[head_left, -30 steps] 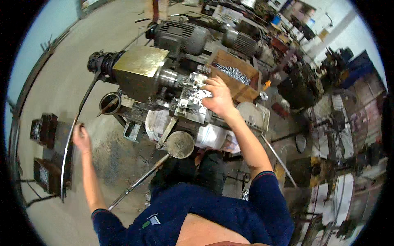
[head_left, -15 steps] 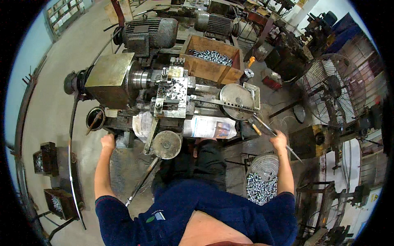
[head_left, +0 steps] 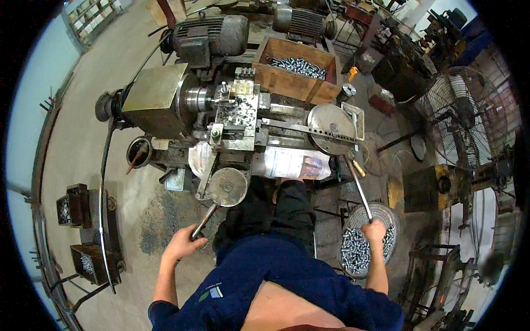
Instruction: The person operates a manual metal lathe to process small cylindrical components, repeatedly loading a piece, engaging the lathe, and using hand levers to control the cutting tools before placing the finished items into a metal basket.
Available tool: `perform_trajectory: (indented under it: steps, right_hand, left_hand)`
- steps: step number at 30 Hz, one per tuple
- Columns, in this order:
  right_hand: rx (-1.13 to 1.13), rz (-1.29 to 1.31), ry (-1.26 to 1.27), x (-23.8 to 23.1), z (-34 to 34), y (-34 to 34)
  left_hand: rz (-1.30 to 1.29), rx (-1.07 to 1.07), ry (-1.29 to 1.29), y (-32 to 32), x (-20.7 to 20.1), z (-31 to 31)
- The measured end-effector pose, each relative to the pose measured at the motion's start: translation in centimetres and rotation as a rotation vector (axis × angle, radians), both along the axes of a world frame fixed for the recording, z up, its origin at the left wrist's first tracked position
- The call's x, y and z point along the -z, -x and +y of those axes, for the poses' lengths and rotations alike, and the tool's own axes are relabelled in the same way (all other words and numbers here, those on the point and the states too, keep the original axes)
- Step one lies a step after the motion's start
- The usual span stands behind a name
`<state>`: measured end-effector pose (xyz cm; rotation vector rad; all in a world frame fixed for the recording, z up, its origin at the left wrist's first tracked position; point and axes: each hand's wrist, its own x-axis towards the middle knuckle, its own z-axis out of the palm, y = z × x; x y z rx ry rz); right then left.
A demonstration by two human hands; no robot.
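My left hand (head_left: 185, 243) is at the lower end of a metal lever (head_left: 206, 218), which passes between its thumb and fingers. This lever runs up to a round metal disc (head_left: 229, 186) on the near side of a small lathe (head_left: 237, 118). My right hand (head_left: 374, 229) is closed around the end of a long steel rod lever (head_left: 360, 190). That one reaches up toward a larger round plate (head_left: 330, 128) at the lathe's right. Dark chips lie on the lathe's cross slide. The far end of the left lever is hidden under my hand and forearm.
Below my right hand stands a round basket (head_left: 393, 216) of shiny metal parts. A wooden box (head_left: 265, 83) of similar parts sits behind the lathe. An electric motor (head_left: 212, 38) is at the back, a fan (head_left: 464, 116) at right, and a dark metal bin (head_left: 105, 265) at lower left.
My left hand has come from beside the lathe's left front to the left lever. My right hand has moved down and toward me, swinging the rod lever to a steeper angle. The view has shifted slightly.
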<state>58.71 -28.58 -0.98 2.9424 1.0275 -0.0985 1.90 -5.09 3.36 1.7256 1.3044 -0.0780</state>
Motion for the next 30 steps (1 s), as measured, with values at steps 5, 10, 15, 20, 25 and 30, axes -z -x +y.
perform_trajectory:
  steps: [5, 10, 15, 20, 25, 30]
  right_hand:
    - [-0.099, 0.140, -0.155, 2.7, -2.3, 5.6]
    - [0.025, 0.311, -0.193, 0.6, -0.6, 9.9]
    - [0.029, 0.336, -0.140, -0.1, -0.1, 9.7]
    - [0.008, 0.262, -0.099, 0.2, 1.4, 8.3]
    - [0.138, 0.161, 0.113, -1.5, 2.1, 0.7]
    - [0.262, 0.015, 0.174, -1.6, 4.1, -9.1]
  left_hand:
    - [-0.129, 0.029, -0.050, -0.9, 0.9, 0.7]
    - [-0.045, 0.034, 0.030, -1.6, -0.3, 0.8]
    - [0.175, 0.187, -0.129, -2.0, -1.6, 1.1]
    - [-0.213, 0.221, -0.512, -6.0, -11.9, 2.6]
    - [-1.213, 0.779, -0.452, -13.5, -23.1, 3.6]
    - [-1.602, 1.096, -0.100, -17.1, -28.2, 3.2]
